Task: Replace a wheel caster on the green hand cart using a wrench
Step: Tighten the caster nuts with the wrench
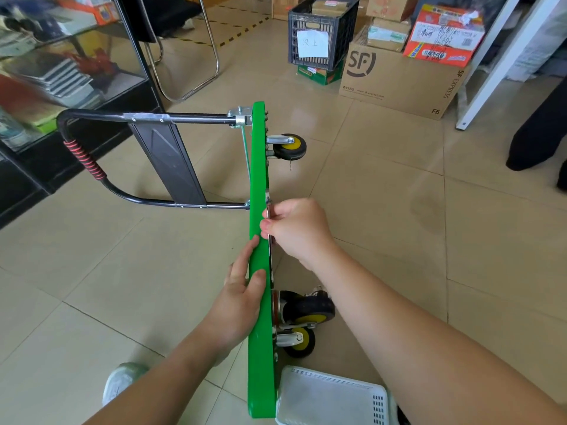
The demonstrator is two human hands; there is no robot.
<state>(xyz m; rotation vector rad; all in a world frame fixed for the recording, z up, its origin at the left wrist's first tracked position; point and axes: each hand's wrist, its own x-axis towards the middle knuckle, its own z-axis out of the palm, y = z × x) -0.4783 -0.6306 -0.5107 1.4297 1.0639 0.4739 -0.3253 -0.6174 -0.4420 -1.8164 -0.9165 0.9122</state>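
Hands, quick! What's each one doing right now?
Left hand: open, fingers flat against the green cart.
Right hand: closed, pinching the wrench.
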